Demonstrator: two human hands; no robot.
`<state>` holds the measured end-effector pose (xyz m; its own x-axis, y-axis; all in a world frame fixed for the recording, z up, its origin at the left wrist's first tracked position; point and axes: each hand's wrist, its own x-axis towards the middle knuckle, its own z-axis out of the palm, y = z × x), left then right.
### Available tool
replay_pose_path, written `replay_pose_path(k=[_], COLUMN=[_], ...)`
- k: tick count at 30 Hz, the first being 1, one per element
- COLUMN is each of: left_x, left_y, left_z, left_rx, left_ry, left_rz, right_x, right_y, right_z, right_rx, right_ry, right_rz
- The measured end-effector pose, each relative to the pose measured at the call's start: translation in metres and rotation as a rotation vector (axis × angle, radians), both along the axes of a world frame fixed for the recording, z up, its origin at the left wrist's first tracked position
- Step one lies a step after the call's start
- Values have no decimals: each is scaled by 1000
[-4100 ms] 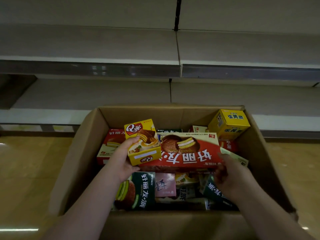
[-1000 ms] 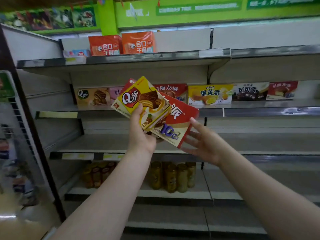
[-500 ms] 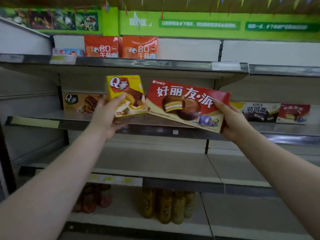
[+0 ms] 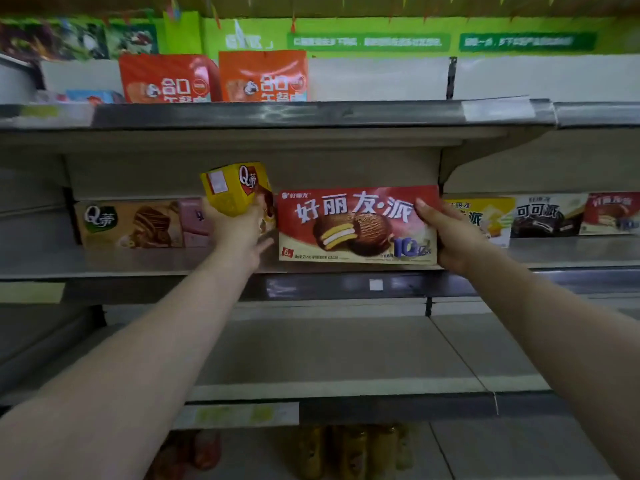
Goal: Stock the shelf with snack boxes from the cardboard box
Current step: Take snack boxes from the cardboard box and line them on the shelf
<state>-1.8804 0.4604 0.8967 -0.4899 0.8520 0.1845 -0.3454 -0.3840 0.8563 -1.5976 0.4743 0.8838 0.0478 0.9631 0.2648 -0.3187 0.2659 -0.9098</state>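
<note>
Red box (image 4: 356, 225) sits upright on the middle shelf (image 4: 138, 261), label facing out, bottom edge apparently down on the shelf near its front lip; right hand (image 4: 453, 237) grips its right end, fingers (image 4: 427, 207) curled over the front face, thumb side hidden; left hand (image 4: 239, 230) holds the yellow box (image 4: 233, 188) from below and behind, fingers wrapped round it, box tilted and clear of the shelf, just left of the red box and touching or nearly touching its top-left corner; can't tell which.

Step in hand, as I read it: seat the red box, then place the yellow one.

- push the red box straight back with the right hand until its face lines up with the yellow pie box (image 4: 481, 216) on the right; keep it square, no twist
- neighbours are close on the right; slide along the shelf rather than lift, so nothing gets knocked over
- release only once the base lies flat
- yellow box: gap between the brown box (image 4: 131, 223) with the pink box (image 4: 195, 220) and the red box looks narrow; turn it label forward, upright, lower it into that gap
- risk: yellow box clips the red box's corner on the way in; hold the red one steady until it's down

Cardboard box is out of view.
</note>
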Motion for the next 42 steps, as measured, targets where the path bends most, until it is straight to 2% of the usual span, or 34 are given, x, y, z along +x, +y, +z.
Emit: replay_pose_path(k=[2,5,7,10,13,18,23,28,30,31,33,34,36,38,42], left_x=[-3,-8,-10,-21,-45,-42,-37,-34,-29,-26,-15,-7,7,18,23], left_y=[21,56,69,82,104,48,53,64,58,53,36,30,26,33,50], left_z=[0,-12,-16,-21,-29,-2,-5,-27,-27,-26,-21,-18,-11,-9,-13], left_rx=[-44,-107,-130,-236,-342,-393,-382,-479,-501,-473,-300,-198,-154,-255,-364], left_ry=[112,414,555,639,756,1145,1191,1154,1223,1294,1459,1502,1483,1462,1387], left_rz=[46,180,226,223,265,276,361,284,320,406,639,664,513,332,211], right_x=[-5,-7,-4,3,7,13,8,2,1,2,3,3,5,4,-10], right_y=[9,24,33,40,40,38,38,35,35,35,32,29,27,30,38], right_z=[-2,-8,-8,-6,0,4,7,5,5,6,9,12,14,14,9], right_rx=[-27,-62,-59,-57,-84,-89,-86,-63,-76,-87,-137,-184,-256,-267,-222], right_ry=[-28,-17,-75,-254,-338,-587,-617,-532,-522,-540,-706,-826,-999,-1059,-1298], right_rz=[-7,-14,-51,-113,-110,-165,-203,-216,-225,-236,-273,-276,-263,-295,-407])
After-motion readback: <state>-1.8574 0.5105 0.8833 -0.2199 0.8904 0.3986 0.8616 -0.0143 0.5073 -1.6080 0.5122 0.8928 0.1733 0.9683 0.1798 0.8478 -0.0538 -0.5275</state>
